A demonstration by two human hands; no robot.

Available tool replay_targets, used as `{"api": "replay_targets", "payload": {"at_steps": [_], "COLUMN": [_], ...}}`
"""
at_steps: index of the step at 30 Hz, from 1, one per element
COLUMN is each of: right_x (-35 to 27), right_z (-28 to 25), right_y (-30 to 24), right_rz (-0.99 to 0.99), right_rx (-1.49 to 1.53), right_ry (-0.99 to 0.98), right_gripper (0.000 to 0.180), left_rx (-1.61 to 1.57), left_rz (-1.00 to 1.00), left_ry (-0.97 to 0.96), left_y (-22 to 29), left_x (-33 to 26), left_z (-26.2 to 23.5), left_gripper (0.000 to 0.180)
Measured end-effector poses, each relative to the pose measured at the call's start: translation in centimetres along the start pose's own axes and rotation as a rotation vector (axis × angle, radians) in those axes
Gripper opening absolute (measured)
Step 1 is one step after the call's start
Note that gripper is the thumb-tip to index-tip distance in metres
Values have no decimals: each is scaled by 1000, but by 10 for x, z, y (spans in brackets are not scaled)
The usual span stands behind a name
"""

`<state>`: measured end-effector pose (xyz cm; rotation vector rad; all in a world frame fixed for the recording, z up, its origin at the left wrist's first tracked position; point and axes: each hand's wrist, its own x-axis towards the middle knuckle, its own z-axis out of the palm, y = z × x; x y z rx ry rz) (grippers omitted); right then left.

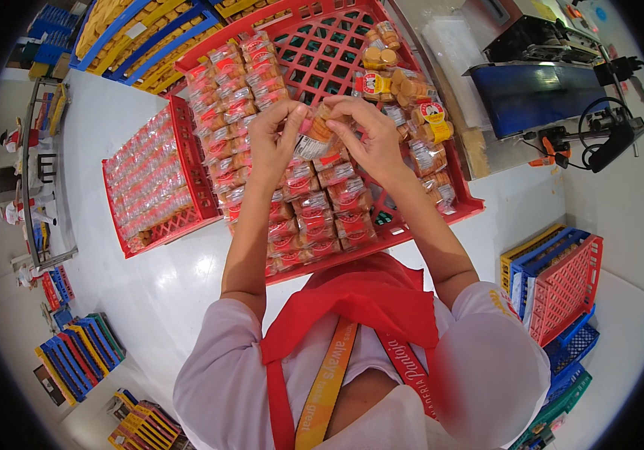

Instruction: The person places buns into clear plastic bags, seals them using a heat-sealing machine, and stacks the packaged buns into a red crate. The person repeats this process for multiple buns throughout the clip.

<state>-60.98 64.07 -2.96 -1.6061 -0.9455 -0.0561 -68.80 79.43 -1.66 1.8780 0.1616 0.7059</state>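
A clear plastic packet of round biscuits [314, 136] is held between my two hands, above a large red crate [329, 45]. My left hand [275, 139] pinches the packet's left edge between thumb and fingers. On its other side, my right hand [367, 135] grips the upper right corner, fingers bent over it. Beneath and left of my hands, rows of similar packets with red labels [292, 217] stand tightly packed in the crate. Along the crate's right side lie looser packets, some with yellow labels [431, 120].
Left of the large crate is a second red crate [198, 176] full of packets. At the right stands a machine with a blue conveyor belt [536, 97]. Stacked coloured crates [562, 277] are at the lower right; blue and yellow trays [149, 37] of baked goods rise behind.
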Motion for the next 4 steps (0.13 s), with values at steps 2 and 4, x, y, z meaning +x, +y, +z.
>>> {"api": "replay_targets", "payload": {"at_steps": [2, 4], "right_x": [2, 3], "right_z": [0, 1], "right_y": [-3, -7], "right_rz": [-30, -47], "right_rx": [-68, -101], "right_ry": [-7, -12], "right_gripper": [14, 13], "left_rx": [80, 152], "left_rz": [-36, -14], "left_ry": [-34, -61], "left_y": [10, 11], "left_x": [-2, -3], "left_z": [-5, -11], "left_gripper": [14, 13]}}
